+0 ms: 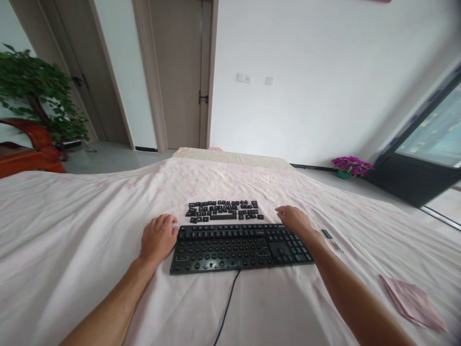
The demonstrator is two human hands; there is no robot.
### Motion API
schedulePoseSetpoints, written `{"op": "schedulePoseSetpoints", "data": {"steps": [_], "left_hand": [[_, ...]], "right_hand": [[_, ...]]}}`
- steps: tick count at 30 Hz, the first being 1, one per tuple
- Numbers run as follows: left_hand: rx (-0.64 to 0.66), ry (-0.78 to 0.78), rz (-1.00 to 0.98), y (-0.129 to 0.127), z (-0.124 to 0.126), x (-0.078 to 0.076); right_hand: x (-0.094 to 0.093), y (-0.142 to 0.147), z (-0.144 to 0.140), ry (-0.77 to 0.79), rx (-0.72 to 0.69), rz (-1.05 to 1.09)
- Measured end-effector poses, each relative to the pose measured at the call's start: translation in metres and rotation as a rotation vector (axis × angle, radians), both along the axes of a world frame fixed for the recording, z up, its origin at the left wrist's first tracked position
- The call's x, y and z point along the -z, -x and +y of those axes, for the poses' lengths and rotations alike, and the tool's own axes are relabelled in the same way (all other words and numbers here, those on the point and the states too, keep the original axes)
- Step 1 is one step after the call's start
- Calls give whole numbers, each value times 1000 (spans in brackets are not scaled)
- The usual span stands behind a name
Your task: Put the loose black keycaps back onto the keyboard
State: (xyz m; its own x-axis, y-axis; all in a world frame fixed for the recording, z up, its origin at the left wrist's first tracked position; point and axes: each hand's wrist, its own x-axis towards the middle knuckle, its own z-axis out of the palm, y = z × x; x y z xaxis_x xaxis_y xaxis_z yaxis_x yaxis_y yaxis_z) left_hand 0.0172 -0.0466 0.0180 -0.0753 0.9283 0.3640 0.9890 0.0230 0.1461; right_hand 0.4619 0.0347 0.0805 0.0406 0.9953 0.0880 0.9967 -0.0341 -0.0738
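A black keyboard [223, 247] lies on the cloth, its cable toward me. Its main letter block is stripped to bare switches, while the top row and the right-hand keypad still carry caps. Behind it several loose black keycaps [223, 209] lie in rough rows, a long space bar [223, 216] among them. My left hand [158, 235] rests at the keyboard's left edge, fingers loosely bent and holding nothing that I can see. Over the far right corner reaches my right hand [296, 221], fingers pointing left toward the loose caps, with nothing visible in them.
A small tool with a dark handle and thin wires [327, 234] lies right of the keyboard. Farther right is a folded pink cloth [414, 300]. A pale floral cloth [90, 216] covers the table. The black cable [228, 302] runs toward me.
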Motion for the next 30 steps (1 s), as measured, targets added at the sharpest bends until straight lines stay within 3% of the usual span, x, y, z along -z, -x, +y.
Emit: {"op": "schedulePoseSetpoints", "data": {"steps": [4, 8, 15, 22, 30], "left_hand": [[-7, 19, -1, 0, 2, 0], [6, 50, -35, 1, 3, -3], [3, 38, -252, 15, 12, -1], [-41, 6, -344, 28, 23, -5], [-37, -7, -341, 30, 24, 0]], "right_hand": [[-3, 27, 18, -32, -103, 76], [-4, 66, 29, -62, -309, 203], [0, 172, 43, -148, -700, 343], [-4, 263, 55, -121, -787, 163], [-5, 304, 69, -70, -765, -43]]}}
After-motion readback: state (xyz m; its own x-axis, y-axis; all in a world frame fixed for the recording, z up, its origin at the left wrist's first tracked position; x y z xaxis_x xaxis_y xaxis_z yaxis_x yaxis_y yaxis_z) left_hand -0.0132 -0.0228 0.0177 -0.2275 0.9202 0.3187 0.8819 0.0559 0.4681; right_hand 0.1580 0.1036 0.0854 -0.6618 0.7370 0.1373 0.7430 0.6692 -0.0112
